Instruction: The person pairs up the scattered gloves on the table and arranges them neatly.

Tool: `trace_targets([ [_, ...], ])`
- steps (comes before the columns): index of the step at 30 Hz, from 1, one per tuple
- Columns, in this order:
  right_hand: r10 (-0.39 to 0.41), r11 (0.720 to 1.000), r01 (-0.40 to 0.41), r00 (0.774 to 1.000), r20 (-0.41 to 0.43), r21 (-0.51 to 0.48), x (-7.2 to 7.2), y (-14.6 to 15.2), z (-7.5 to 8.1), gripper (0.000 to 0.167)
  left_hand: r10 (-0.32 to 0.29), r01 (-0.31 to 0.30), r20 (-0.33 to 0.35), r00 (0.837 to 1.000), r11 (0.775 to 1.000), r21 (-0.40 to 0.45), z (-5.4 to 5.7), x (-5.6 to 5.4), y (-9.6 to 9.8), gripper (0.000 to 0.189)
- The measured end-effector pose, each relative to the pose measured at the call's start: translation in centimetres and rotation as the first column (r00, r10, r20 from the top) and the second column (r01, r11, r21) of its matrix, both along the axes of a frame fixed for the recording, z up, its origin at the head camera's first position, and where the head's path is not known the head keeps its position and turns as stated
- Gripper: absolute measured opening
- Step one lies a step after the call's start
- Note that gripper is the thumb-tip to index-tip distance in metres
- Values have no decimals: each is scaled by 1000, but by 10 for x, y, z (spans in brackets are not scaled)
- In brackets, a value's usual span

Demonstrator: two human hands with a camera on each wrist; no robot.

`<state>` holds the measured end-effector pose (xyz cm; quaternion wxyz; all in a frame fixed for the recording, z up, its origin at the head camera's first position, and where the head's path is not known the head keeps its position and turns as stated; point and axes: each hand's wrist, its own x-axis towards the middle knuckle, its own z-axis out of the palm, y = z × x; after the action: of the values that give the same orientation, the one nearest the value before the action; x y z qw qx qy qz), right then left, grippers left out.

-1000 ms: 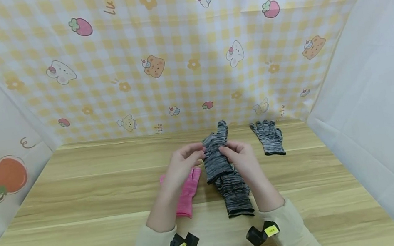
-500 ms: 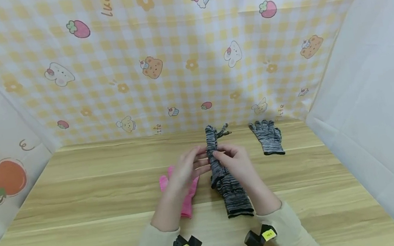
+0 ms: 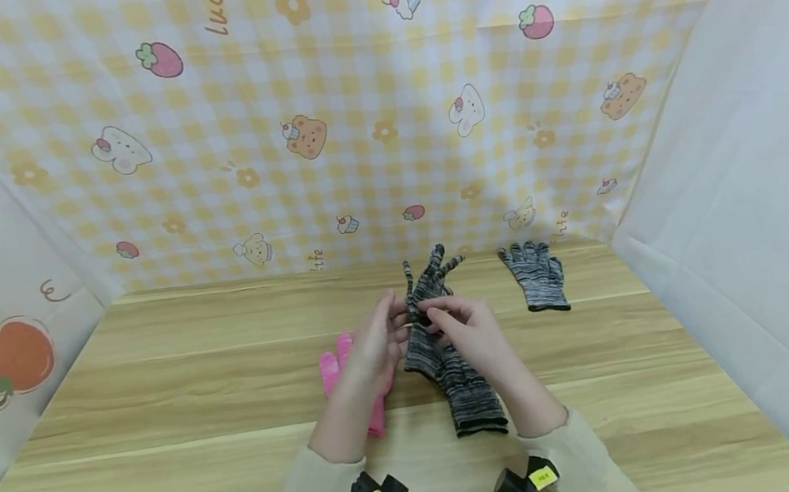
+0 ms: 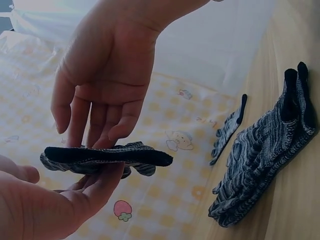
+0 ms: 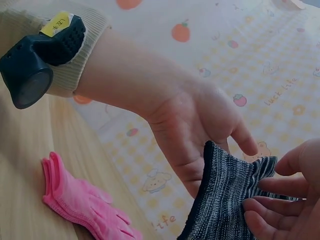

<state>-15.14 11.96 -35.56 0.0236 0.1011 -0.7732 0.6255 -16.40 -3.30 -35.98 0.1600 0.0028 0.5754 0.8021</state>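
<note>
1. Grey knit fills the gap between the hands I am watching: the held glove is in the air over the table, above the stacked gloves.
2. I see the right hand angled inward from its forearm, fingers curled, thumb and fingertips pinching the held glove near its middle.
3. Across from it, I have the left hand with its palm turned inward, fingers extended and touching the held glove, thumb standing apart; it supports without clenching.
4. I read the long axis as front to back, leaning slightly right at the far end; the knit fingers fan toward the backdrop, the cuff toward the person.
5. My left wrist feed catches the black cuff edge nearly edge-on.
6. Pink gloves lie partly behind the left forearm in my head view.
</note>
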Motion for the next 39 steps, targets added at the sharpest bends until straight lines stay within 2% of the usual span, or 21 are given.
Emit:
trace_targets([
  [4,27,999,-27,1000,15,19,2,6,-1,25,2,-2,1,1000,1000,29,-3,-1,2,59],
  [9,23,999,-23,1000,13,27,7,15,2,26,-15,17,-38,999,997,78,-5,-2,4,47],
  [17,-46,999,46,999,-2,14,11,33,2,24,-14,15,-6,1000,993,118,-3,0,6,59],
  [24,-134,991,134,991,10,1,9,51,-5,23,7,-6,-9,1000,1000,25,-2,1,12,51],
  [29,-168,986,168,984,64,0,7,61,-14,27,36,-36,3,999,999,23,-2,2,18,44],
  [39,-175,984,180,972,157,-13,6,78,-27,39,39,-39,21,999,999,17,-2,2,31,38],
])
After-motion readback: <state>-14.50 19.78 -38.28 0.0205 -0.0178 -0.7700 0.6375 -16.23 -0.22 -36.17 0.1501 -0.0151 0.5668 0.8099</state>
